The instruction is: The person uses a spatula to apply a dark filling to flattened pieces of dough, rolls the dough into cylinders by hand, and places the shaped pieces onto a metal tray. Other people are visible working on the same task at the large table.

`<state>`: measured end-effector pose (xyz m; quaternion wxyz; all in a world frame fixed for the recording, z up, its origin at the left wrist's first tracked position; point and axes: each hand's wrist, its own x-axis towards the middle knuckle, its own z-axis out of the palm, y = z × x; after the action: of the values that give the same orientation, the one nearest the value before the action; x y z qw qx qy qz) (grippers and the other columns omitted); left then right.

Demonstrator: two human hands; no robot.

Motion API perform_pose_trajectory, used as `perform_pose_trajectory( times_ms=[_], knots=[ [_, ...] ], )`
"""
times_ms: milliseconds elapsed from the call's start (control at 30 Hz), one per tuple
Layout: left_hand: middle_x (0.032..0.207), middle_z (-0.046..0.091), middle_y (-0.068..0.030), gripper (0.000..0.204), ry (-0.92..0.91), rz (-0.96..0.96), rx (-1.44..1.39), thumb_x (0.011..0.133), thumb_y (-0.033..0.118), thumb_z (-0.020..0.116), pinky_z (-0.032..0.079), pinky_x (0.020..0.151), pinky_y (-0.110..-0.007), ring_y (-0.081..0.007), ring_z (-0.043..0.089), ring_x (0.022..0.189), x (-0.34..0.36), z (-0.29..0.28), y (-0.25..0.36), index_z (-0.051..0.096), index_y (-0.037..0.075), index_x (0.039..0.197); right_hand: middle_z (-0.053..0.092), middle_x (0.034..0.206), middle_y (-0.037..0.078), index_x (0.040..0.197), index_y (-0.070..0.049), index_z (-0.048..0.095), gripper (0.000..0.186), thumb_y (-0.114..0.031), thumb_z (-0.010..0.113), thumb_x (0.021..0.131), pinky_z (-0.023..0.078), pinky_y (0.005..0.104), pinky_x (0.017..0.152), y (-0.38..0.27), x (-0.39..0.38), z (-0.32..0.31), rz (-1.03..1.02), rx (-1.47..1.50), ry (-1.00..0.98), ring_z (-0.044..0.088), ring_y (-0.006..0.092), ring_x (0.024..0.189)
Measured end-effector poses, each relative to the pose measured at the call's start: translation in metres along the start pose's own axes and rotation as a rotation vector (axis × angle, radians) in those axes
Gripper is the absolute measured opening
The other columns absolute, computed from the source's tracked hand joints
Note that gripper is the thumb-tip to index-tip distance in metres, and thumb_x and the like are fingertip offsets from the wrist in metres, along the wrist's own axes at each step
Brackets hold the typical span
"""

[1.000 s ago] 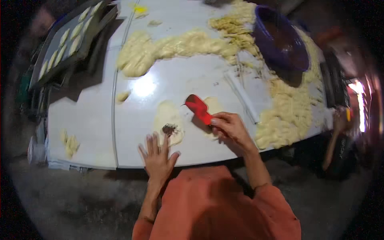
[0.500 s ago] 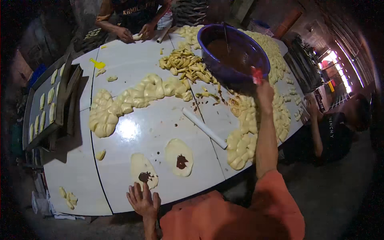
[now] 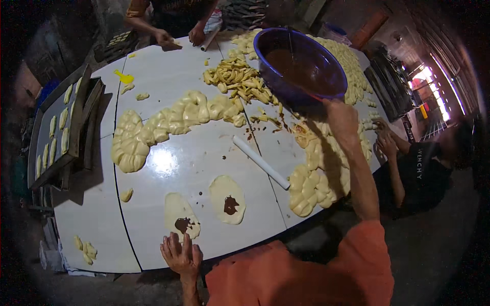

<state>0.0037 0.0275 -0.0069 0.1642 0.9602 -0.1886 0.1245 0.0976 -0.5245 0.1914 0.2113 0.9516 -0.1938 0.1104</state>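
Note:
My left hand [image 3: 181,255] rests with fingers spread at the table's front edge, touching or just beside an oval of flattened dough [image 3: 174,208] with dark brown filling on it. A second oval [image 3: 219,201] with a dark dollop lies to its right. My right hand [image 3: 341,118] grips a red scoop [image 3: 320,97] at the near rim of the purple bowl [image 3: 265,64] of brown mixture; most of the scoop is hidden. A white rolling pin [image 3: 258,160] lies between that bowl and the dough ovals.
Dough pieces [image 3: 130,143] spread over the white table [image 3: 92,219]. Peeled banana-like pieces [image 3: 232,76] lie by the bowl. Stacked trays [image 3: 51,127] with shaped dough stand left. A co-worker [image 3: 173,18] works at the far side; another person [image 3: 421,173] is at the right, hands at the table.
My right hand has moved up and right from the dough ovals to the bowl, the red scoop now dipping low by the rim. The camera's view has shifted, showing more of the far side.

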Motion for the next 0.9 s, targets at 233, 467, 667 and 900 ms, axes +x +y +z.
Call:
perform_pose_trajectory(
  times_ms=[233,467,667,900],
  knots=[
    [0.140,0.058,-0.0210,0.037,0.021,0.023,-0.017,0.085,0.023,0.066,0.034,0.115,-0.062,-0.0452,0.047,0.137,-0.002,0.004,-0.005,0.075,0.012,0.119,0.075,0.093,0.020,0.115,-0.005,0.075,0.037,-0.036,0.060,0.101,0.053,0.0461,0.076,0.020,-0.011,0.025,0.245,0.602,0.001,0.072,0.0361,0.084],
    [0.139,0.060,-0.0177,0.034,0.055,0.023,-0.076,0.090,0.027,0.064,0.036,0.112,-0.062,-0.0427,0.050,0.135,-0.008,0.011,-0.008,0.073,0.013,0.120,0.070,0.101,0.019,0.121,-0.008,0.070,0.037,-0.034,0.063,0.097,0.054,0.0483,0.087,-0.055,-0.084,0.097,0.442,0.521,-0.289,0.069,0.0398,0.098],
    [0.139,0.060,-0.0154,0.045,-0.042,-0.037,-0.025,0.091,0.032,0.060,0.036,0.111,-0.064,-0.0413,0.050,0.133,-0.009,0.005,-0.006,0.068,0.014,0.131,0.062,0.119,0.018,0.126,-0.005,0.066,0.039,-0.031,0.062,0.097,0.052,0.0532,0.093,-0.088,-0.010,0.107,0.264,0.724,-0.029,0.064,0.0413,0.105],
    [0.138,0.059,-0.0171,0.051,-0.046,-0.036,-0.019,0.089,0.033,0.056,0.036,0.111,-0.063,-0.0413,0.051,0.132,-0.009,0.007,-0.008,0.064,0.013,0.135,0.072,0.113,0.020,0.124,-0.006,0.070,0.040,-0.030,0.065,0.092,0.053,0.0483,0.091,-0.108,0.103,0.164,0.184,0.603,-0.169,0.068,0.0396,0.105]
  ],
)
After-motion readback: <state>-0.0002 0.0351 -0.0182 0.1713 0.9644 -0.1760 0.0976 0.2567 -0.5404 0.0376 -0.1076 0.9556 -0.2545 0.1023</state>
